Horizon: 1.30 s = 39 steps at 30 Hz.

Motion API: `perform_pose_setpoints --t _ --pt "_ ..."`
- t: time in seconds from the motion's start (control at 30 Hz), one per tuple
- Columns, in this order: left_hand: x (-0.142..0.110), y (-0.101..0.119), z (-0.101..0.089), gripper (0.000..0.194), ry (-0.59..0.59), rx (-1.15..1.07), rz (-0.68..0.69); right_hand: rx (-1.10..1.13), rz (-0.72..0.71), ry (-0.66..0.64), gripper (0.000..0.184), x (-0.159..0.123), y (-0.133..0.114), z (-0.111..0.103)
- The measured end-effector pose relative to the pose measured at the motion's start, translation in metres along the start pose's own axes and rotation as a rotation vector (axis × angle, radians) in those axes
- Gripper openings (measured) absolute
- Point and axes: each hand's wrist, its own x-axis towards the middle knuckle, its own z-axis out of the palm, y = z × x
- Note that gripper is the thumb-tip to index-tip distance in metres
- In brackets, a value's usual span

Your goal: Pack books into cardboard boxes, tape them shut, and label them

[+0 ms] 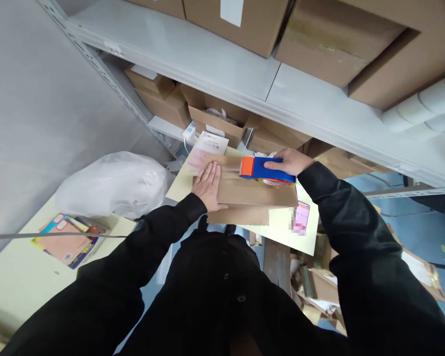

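Note:
A brown cardboard box [250, 193] lies on the pale table, with one flap sticking out toward me. My left hand [208, 188] presses flat on the box's left end, fingers stretched out. In my right hand [291, 162] is a blue and orange tape dispenser [269, 169], gripped from above, its orange end pointing left. A strip of clear tape [229, 170] runs along the box top between my left hand and the dispenser. The tape roll shows on the dispenser's near side.
A phone [301, 217] with a pink screen lies right of the box. Papers [208, 146] lie behind it. A shelf [215, 64] with cardboard boxes overhangs the table. At left are a white plastic bag [113, 185] and booklets [68, 240]. Cardboard scraps [324, 287] lie at lower right.

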Motion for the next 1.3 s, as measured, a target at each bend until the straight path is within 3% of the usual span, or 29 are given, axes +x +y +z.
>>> perform_pose_setpoints --t 0.13,0.27,0.37,0.43,0.57,0.63,0.77,0.87,1.07,1.2,1.3 --pt "-0.003 -0.002 -0.002 0.129 -0.051 0.067 -0.007 -0.113 0.034 -0.061 0.062 -0.017 0.025 -0.013" --pt "-0.004 -0.002 -0.009 0.127 -0.091 0.116 -0.027 -0.107 0.176 -0.121 0.062 -0.049 0.091 -0.021" --pt "-0.006 -0.008 -0.019 0.124 -0.155 0.161 -0.024 -0.05 0.251 -0.114 0.06 -0.066 0.135 -0.013" --pt "-0.008 -0.012 -0.026 0.122 -0.193 0.201 -0.008 0.039 0.267 -0.113 0.059 -0.071 0.15 -0.003" --pt "0.003 0.005 -0.027 0.134 -0.182 0.26 -0.031 0.166 0.246 -0.099 0.058 -0.072 0.152 0.017" --pt "0.018 0.034 -0.016 0.141 -0.177 0.25 0.008 0.2 0.203 -0.082 0.058 -0.071 0.148 0.023" --pt "0.056 0.108 0.013 0.138 -0.179 0.168 0.215 0.255 0.167 -0.08 0.058 -0.07 0.147 0.029" --pt "0.072 0.14 0.025 0.133 -0.166 0.125 0.297 0.283 0.169 -0.095 0.059 -0.069 0.149 0.032" --pt "0.068 0.138 0.024 0.131 -0.186 0.13 0.273 0.351 0.193 -0.193 0.065 -0.082 0.176 0.036" --pt "0.069 0.145 0.018 0.118 -0.251 0.183 0.268 0.142 0.286 -0.172 0.061 -0.095 0.196 0.032" --pt "0.078 0.158 0.01 0.115 -0.331 0.242 0.272 -0.057 0.305 -0.083 0.064 -0.087 0.182 0.033"
